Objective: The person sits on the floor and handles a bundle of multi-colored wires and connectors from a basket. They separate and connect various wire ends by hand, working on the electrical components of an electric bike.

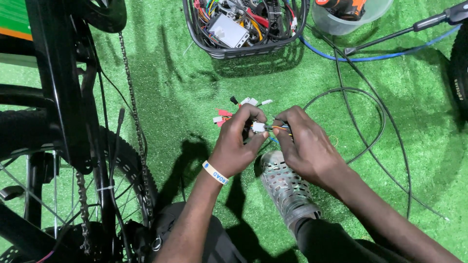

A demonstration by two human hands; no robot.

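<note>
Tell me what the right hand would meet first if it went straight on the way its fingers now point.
The right hand points up and left at the white plug pinched between both hands, so it would likely press that plug into the left hand fingertips first. Depth is hard to judge from above.

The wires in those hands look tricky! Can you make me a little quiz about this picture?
1. True or false: both hands pinch the small white plug at the end of the wires.
2. What lies on the green mat just under the hands: A) a grey shoe with holes, B) a hammer, C) a cup?
3. Which hand wears the pale wristband?

Key
1. True: the left hand and the right hand meet at the plug.
2. A, the grey shoe.
3. The left hand.
</note>
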